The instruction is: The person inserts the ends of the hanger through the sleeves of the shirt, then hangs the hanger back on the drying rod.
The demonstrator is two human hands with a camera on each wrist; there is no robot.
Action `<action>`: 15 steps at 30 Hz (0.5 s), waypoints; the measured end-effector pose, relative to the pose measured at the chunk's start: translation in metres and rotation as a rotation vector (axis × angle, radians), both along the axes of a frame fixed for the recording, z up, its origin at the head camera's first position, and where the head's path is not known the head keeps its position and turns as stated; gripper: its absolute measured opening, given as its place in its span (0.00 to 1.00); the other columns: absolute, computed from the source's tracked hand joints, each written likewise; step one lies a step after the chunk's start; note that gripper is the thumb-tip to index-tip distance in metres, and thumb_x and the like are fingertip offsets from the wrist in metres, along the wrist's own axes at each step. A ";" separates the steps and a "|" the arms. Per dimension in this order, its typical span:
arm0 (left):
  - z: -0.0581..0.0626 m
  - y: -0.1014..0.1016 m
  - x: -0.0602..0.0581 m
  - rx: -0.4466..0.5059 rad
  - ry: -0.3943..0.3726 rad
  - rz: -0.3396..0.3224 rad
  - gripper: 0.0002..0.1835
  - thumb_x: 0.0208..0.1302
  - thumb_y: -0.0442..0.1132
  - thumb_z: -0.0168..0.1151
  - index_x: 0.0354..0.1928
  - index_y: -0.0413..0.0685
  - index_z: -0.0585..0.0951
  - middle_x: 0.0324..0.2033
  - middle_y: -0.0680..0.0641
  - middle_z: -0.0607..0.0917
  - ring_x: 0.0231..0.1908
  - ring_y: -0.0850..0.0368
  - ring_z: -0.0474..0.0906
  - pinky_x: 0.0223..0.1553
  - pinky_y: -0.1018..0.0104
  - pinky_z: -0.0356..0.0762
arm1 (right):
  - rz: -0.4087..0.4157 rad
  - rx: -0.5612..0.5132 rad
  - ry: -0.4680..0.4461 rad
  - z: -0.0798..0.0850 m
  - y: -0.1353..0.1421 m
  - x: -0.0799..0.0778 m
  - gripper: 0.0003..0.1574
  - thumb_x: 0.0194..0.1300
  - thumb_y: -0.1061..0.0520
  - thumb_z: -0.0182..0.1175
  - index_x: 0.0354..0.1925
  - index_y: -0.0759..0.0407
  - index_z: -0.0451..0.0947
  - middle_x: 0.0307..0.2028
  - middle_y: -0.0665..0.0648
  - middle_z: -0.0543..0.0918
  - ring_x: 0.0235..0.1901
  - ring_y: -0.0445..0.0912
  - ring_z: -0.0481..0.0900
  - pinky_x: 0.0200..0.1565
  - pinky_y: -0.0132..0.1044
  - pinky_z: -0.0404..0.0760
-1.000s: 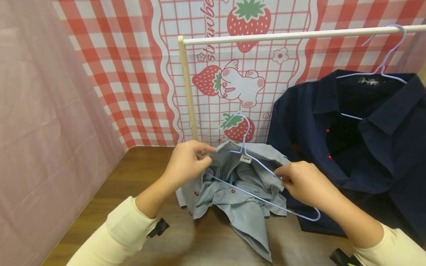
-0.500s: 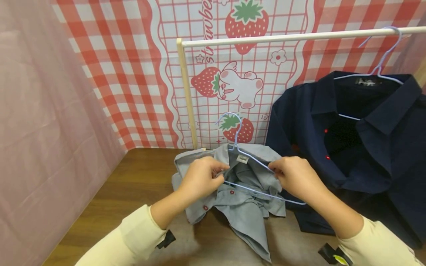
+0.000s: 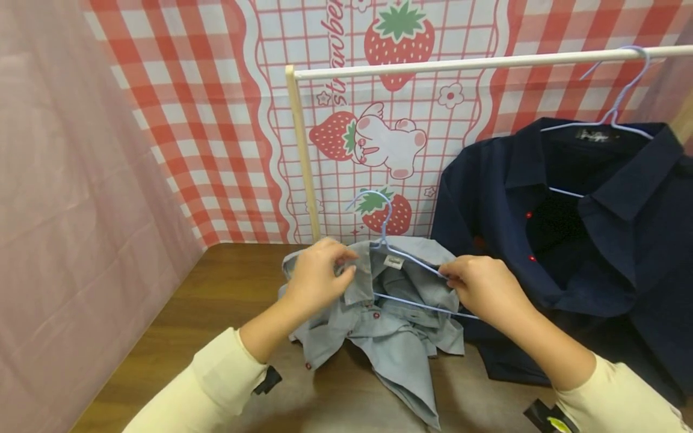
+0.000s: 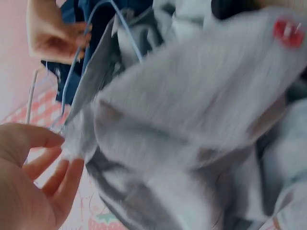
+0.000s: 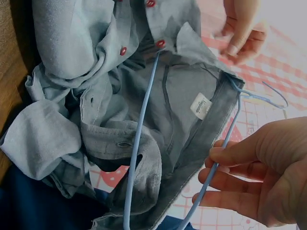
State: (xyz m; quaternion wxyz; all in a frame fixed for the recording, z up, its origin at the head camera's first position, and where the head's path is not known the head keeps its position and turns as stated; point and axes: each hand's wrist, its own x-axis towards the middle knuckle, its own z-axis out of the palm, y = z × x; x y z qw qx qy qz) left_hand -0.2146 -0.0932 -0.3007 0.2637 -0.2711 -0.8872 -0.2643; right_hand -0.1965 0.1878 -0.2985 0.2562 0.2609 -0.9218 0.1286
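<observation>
A grey shirt (image 3: 390,337) with red buttons lies bunched on the table, its collar facing up. Inside its neck sits a light blue wire hanger (image 3: 384,227), one shoulder under the shirt's left side and the hook standing above the collar. My right hand (image 3: 482,288) pinches the hanger's right arm between thumb and fingers, beside the collar, as the right wrist view (image 5: 254,167) also shows. The left hand (image 3: 322,273) is at the collar's left side, thumb and fingers apart; in the left wrist view its fingertips (image 4: 57,140) are right by the collar edge.
Behind the shirt stands a rack with a white rail (image 3: 433,66) and a wooden post (image 3: 303,150). From the rail hangs a navy shirt (image 3: 487,198) on another blue hanger (image 3: 617,108), close to my right hand. A strawberry-print checked cloth (image 3: 206,120) backs the wooden table (image 3: 216,313).
The left hand first moved right with the shirt's left side, drawing it over the hanger's left end, then came off it, back up and left. The right hand keeps hold of the hanger.
</observation>
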 end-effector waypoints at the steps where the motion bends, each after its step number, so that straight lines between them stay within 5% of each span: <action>1: 0.004 -0.002 -0.003 0.008 0.027 0.019 0.10 0.54 0.34 0.71 0.40 0.46 0.87 0.37 0.49 0.84 0.33 0.55 0.79 0.34 0.62 0.77 | 0.000 -0.002 -0.001 0.001 0.000 0.000 0.11 0.50 0.72 0.69 0.35 0.63 0.86 0.30 0.57 0.86 0.26 0.49 0.82 0.25 0.44 0.79; 4: 0.016 -0.007 -0.011 -0.020 0.027 0.024 0.16 0.56 0.38 0.72 0.47 0.46 0.85 0.45 0.47 0.84 0.41 0.51 0.80 0.43 0.56 0.77 | -0.002 -0.003 -0.006 0.002 0.000 0.000 0.12 0.50 0.72 0.68 0.34 0.63 0.87 0.30 0.57 0.86 0.26 0.48 0.82 0.25 0.44 0.79; 7: 0.026 -0.007 -0.018 -0.122 -0.077 -0.026 0.19 0.59 0.42 0.71 0.52 0.46 0.83 0.50 0.46 0.83 0.49 0.49 0.79 0.50 0.53 0.76 | -0.003 -0.001 -0.002 0.003 0.000 0.001 0.12 0.49 0.72 0.68 0.34 0.62 0.87 0.30 0.56 0.86 0.26 0.49 0.82 0.25 0.45 0.79; 10: 0.031 -0.005 -0.024 -0.215 -0.142 -0.065 0.17 0.62 0.43 0.68 0.51 0.45 0.83 0.47 0.46 0.84 0.46 0.51 0.80 0.48 0.56 0.77 | -0.007 0.002 0.001 0.004 -0.001 0.002 0.12 0.49 0.72 0.68 0.34 0.61 0.86 0.30 0.55 0.86 0.25 0.48 0.81 0.25 0.45 0.78; 15: 0.031 -0.001 -0.028 -0.260 -0.122 -0.081 0.11 0.61 0.39 0.69 0.45 0.46 0.86 0.40 0.48 0.87 0.39 0.55 0.82 0.41 0.58 0.79 | -0.006 0.007 -0.018 0.005 -0.004 0.005 0.12 0.50 0.72 0.68 0.34 0.61 0.87 0.30 0.55 0.86 0.24 0.46 0.80 0.25 0.43 0.77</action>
